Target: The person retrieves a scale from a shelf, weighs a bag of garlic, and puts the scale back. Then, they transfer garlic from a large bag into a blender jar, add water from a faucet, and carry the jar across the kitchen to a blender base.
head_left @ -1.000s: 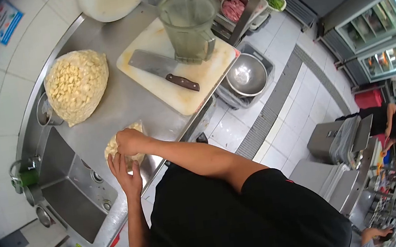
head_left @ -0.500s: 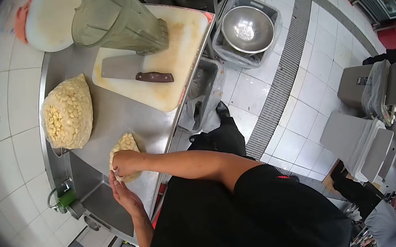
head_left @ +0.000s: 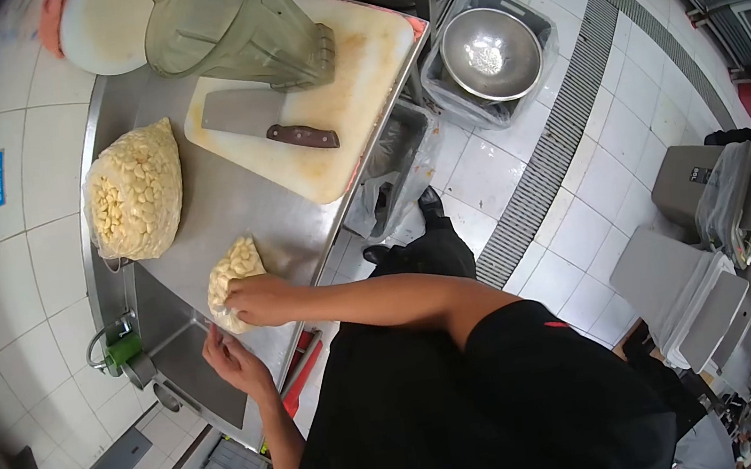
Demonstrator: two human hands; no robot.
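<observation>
My right hand (head_left: pixel 259 301) is closed on a small clear bag of what looks like peeled garlic cloves (head_left: pixel 237 260), which sits on the steel counter near the sink. Its fingertips and the gripped part of the plastic are partly hidden. Just below, my left hand (head_left: pixel 239 364) is held with its fingers apart and lightly bent, nothing visible in them. A larger bag of garlic cloves (head_left: pixel 138 195) stands farther back by the wall. On the white cutting board (head_left: pixel 329 169) lies a cleaver (head_left: pixel 301 136), beside a greenish blender jug (head_left: pixel 241 39) tipped on its side.
The sink (head_left: pixel 187 354) lies left of my hands, with a green item (head_left: pixel 123 351) at its edge. Lined bins, one holding a steel bowl (head_left: pixel 492 55), stand on the floor right of the counter. Grey lidded bins (head_left: pixel 675 276) are farther right.
My left hand has come away from the bag and dropped slightly lower, its fingers now bent. My right hand stays on the small bag. The whole view has shifted slightly.
</observation>
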